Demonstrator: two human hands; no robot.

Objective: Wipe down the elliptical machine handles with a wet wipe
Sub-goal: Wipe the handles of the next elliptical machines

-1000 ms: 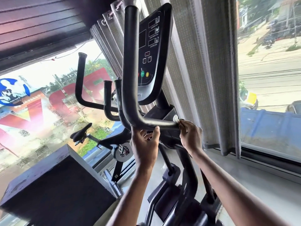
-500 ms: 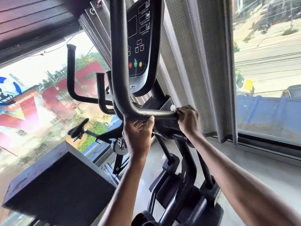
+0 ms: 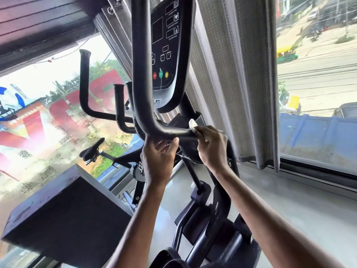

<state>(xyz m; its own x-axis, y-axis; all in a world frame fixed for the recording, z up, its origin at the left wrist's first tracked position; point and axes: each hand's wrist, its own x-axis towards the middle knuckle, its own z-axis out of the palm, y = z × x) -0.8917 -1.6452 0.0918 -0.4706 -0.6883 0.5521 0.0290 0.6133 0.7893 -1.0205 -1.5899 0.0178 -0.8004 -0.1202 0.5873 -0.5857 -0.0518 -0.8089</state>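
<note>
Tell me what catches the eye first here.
The thick black handle dominates the centre, bending from upright into a horizontal run. There the right hand presses a white wet wipe round the bar, and the left hand grips it from below. Just behind, the console shows red, green and yellow buttons.

Left grip holds the handle from beneath, just right of its bend. Right grip sits just right of it on the same bar, with the wet wipe under its fingers and one corner protruding above. Console stands above and behind both grips. Curtain hangs right of the right grip. Far handle and saddle lie left of the left grip. Box sits below-left.
</note>
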